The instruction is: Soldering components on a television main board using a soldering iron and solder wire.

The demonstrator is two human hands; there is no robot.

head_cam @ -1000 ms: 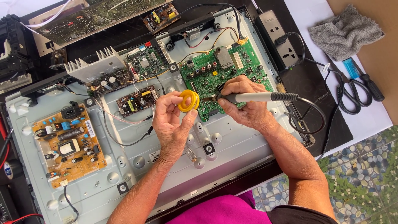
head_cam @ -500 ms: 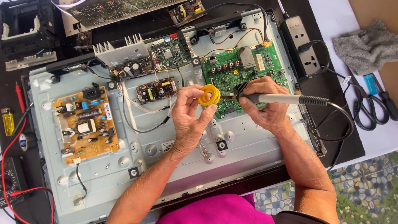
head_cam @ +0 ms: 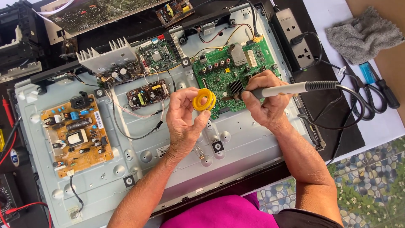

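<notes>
Two hands worked above the green board [head_cam: 230, 78]: the left hand [head_cam: 183, 120] pinched a yellow solder spool [head_cam: 204, 99] upright between thumb and fingers. Just right of it, the right hand [head_cam: 265, 101] gripped a soldering iron [head_cam: 291, 88] lying level, tip toward the spool.

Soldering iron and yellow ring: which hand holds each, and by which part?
Right hand grips the soldering iron by its handle; left hand pinches the yellow ring at its rim.

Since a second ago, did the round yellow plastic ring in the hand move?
No. The round yellow plastic ring still sits at the lower left edge of the green circuit board; only the camera shifted.
</notes>
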